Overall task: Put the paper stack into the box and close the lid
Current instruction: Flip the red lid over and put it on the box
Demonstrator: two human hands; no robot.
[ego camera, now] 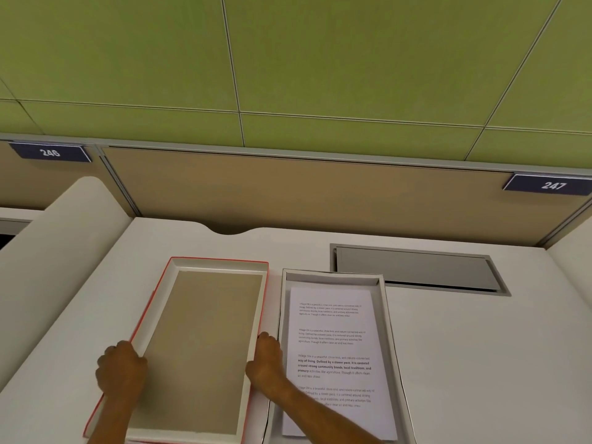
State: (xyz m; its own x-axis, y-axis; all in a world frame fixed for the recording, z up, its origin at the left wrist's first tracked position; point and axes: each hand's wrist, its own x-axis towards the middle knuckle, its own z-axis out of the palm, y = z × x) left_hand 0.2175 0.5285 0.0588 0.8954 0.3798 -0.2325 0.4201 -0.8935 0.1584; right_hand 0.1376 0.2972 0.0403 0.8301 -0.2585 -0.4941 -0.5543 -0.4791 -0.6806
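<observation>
From my remote seat the feed was evenly lit, soft and shadowless on the white surface (480,347); only thin shadows sat under the lid (205,347) edges. No glare. Wide-angle bending curved the far edge and the wall panels (288,59). The printed text on the paper stack (333,347) was slightly soft.

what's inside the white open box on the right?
The white open box holds a stack of white printed paper. The right hand and forearm cover its lower left corner; the box floor is mostly hidden.
</observation>
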